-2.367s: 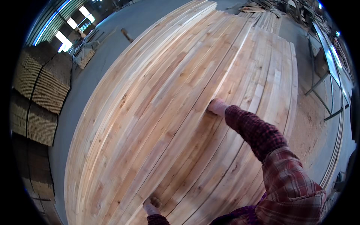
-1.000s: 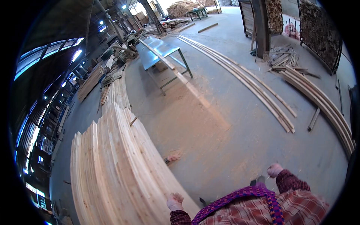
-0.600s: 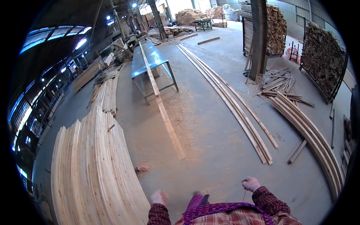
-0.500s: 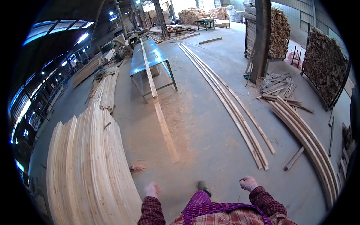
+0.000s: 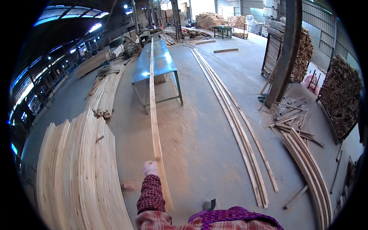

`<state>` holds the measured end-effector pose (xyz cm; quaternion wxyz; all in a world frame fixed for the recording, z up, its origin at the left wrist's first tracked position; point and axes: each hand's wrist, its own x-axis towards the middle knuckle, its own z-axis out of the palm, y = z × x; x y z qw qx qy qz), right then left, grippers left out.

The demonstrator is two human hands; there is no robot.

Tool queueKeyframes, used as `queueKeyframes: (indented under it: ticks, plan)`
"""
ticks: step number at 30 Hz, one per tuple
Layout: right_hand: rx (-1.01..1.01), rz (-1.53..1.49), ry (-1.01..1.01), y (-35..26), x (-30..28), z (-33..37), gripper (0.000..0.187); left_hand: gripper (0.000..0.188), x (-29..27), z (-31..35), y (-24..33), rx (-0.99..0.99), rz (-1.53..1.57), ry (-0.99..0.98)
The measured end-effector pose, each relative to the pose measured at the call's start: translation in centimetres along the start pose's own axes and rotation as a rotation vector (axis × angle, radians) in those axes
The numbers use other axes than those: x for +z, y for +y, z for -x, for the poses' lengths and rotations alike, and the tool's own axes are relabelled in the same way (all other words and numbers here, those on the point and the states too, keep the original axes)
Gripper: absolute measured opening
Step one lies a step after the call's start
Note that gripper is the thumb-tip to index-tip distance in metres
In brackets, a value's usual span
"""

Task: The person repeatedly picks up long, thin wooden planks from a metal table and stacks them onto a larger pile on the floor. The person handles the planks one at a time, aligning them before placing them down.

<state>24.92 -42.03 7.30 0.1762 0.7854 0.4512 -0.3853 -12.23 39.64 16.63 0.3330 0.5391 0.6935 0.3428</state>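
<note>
My left hand (image 5: pixel 150 168), in a pale pink glove, is closed at the left edge of a long narrow wooden board (image 5: pixel 153 115). The board runs back over the blue-topped metal table (image 5: pixel 165 63) and sticks out well past its near end. Below my hand a paler length of wood (image 5: pixel 164 188) continues toward me; whether it is a separate piece I cannot tell. My left arm reaches forward in a checked sleeve. My right hand is out of sight.
A wide stack of pale planks (image 5: pixel 78 168) stands left, with a pinkish glove-like thing (image 5: pixel 130 186) beside it. Long strips (image 5: pixel 237 138) lie on the floor to the right. Further right are curved boards (image 5: pixel 308 172), wood scraps (image 5: pixel 293 115) and a steel post (image 5: pixel 285 57).
My left hand has moved forward to the board, which now extends much farther from the table toward me. My right hand has dropped out of view. The view has shifted slightly.
</note>
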Motion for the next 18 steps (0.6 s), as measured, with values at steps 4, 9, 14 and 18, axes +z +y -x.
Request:
queueKeyframes:
  ticks: [4,9,14,18]
  plan:
    - [0.627,-0.598,0.129,3.9,-5.2,-7.5,0.05,0.06,5.8,2.5,13.4,-0.01,-0.405,0.013]
    - [0.425,-0.825,0.155,-5.4,-32.5,-12.4,0.024,0.063,7.0,-0.5,11.6,-0.231,-0.674,-0.045]
    - [0.213,-0.869,0.19,-4.9,-42.5,-27.5,0.029,0.054,3.6,4.1,8.3,-0.333,-0.745,-0.14]
    - [0.041,-0.686,0.053,-11.6,-51.9,-35.8,0.033,0.088,-0.6,11.9,7.0,-0.508,-0.781,-0.301]
